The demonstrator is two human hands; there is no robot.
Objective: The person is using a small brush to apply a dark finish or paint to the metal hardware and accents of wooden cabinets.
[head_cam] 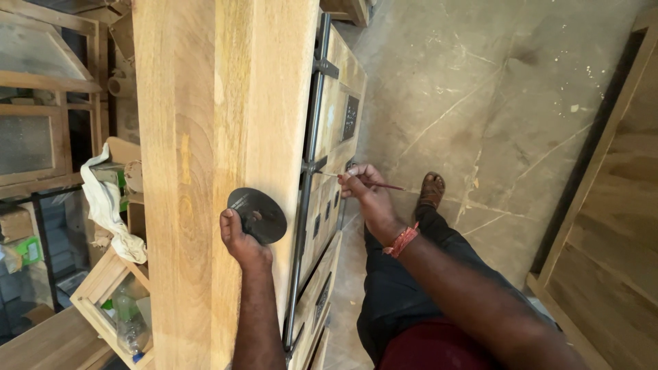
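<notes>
Nearest the lens, a thick pale wooden door (205, 171) stands on edge and fills the middle-left of the frame from top to bottom. To its left, in the upper left of the frame, sit framed wooden window panels (41, 103); below them a white rag (106, 205) hangs over a small wooden rack (103, 288) that holds a clear plastic bottle (127, 322).

Low on the door's edge, the left hand (240, 236) has its grip pressed around a dark round disc (258, 215) — thumb and fingers clamp its lower left rim and hold it flat against the wood.

Right of the disc, a grey metal bar (305, 205) runs down the door's carved face. Beside it, at mid-frame, the right hand (367, 192) pinches a thin reddish brush (377, 183) between thumb and fingertips, the tip touching the door near the bar. An orange-red thread band (401, 240) circles that wrist.

Below lie dark trousers and a sandalled foot (430, 192) on the cracked grey stone floor (514, 103) — wooden boards (610, 240) lean at the right edge.
</notes>
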